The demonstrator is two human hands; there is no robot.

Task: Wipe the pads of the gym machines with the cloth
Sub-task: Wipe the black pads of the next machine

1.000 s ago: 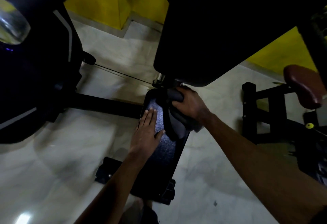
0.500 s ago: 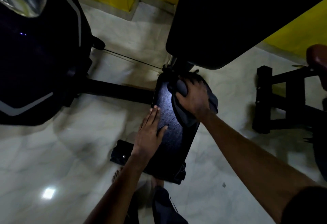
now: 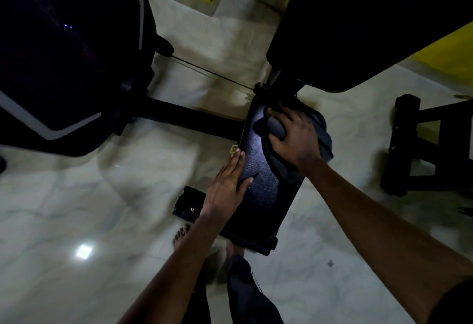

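Right hand (image 3: 294,139) clamps dark cloth (image 3: 281,167) onto far end of black seat pad (image 3: 258,195), left hand (image 3: 227,183) flat, fingers straight, on pad's left edge; small edge tag (image 3: 234,148) unreadable.

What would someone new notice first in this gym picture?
Most likely the two bare hands on the black pad at centre: the right hand presses a dark cloth onto its far end, while the left hand lies flat on its near left edge. Next come the big dark machine at upper left and the yellow wall behind, above a pale glossy floor.
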